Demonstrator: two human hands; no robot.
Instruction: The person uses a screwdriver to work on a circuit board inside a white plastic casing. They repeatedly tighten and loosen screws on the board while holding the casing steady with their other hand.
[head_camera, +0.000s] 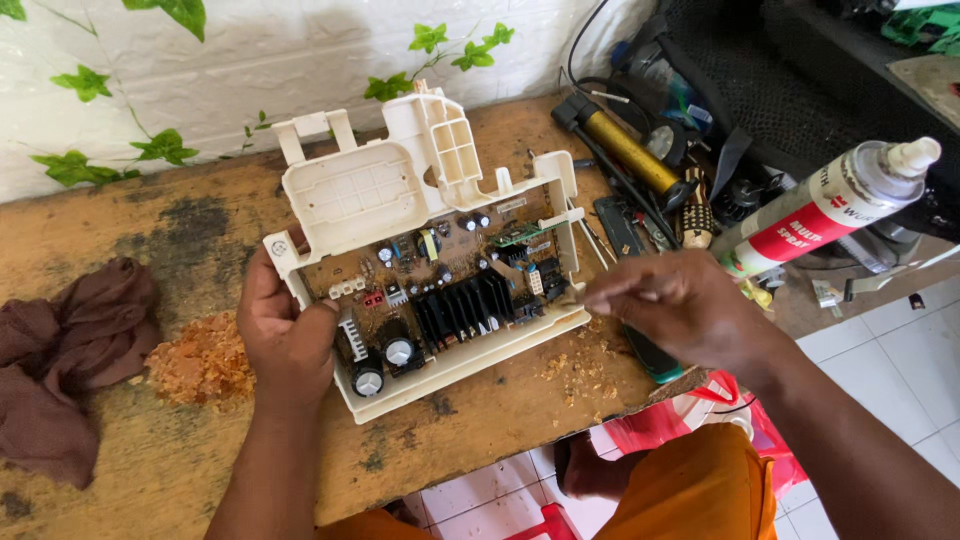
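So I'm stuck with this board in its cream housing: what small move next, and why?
Probably bring the right hand down to the housing's right edge: it hovers pinched beside the circuit board, while the left hand alone steadies the left end.

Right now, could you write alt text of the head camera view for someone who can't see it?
A person's left hand grips the edge of a cream plastic case holding a circuit board on a worn wooden table. The right hand hovers beside it, fingers pinched. A brown rag, sawdust and a spray can lie around.
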